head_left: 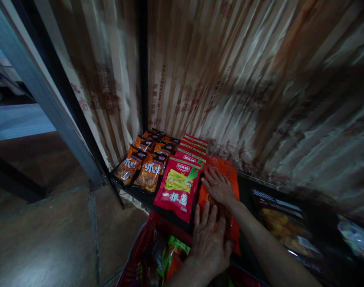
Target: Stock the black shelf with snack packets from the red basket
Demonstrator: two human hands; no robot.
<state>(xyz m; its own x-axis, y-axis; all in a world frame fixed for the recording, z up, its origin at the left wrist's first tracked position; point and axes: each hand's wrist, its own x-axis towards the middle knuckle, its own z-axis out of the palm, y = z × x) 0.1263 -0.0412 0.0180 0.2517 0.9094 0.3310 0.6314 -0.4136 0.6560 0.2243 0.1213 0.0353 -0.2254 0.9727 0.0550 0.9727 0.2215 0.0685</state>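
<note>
Both my hands rest on the orange snack packets [235,191], which overlap in a row on the black shelf. My left hand [210,237] lies over their near end, fingers spread. Farther back, my right hand [219,186] is flat on the upper part of the front packet, its fingers stretched out. My hands and forearm hide much of the packet's print. Just left of them is a row of overlapping red packets [179,187] with a yellow-and-green picture. Beyond those stand black-and-orange snack packets [150,169] in two rows.
A red basket [147,229] holding colourful packets sits below the shelf's front edge. To the right on the shelf lie a dark packet with a clear window [282,223] and a pale packet [357,237]. Creased printed paper [182,79] covers the back; a metal post [59,87] stands left.
</note>
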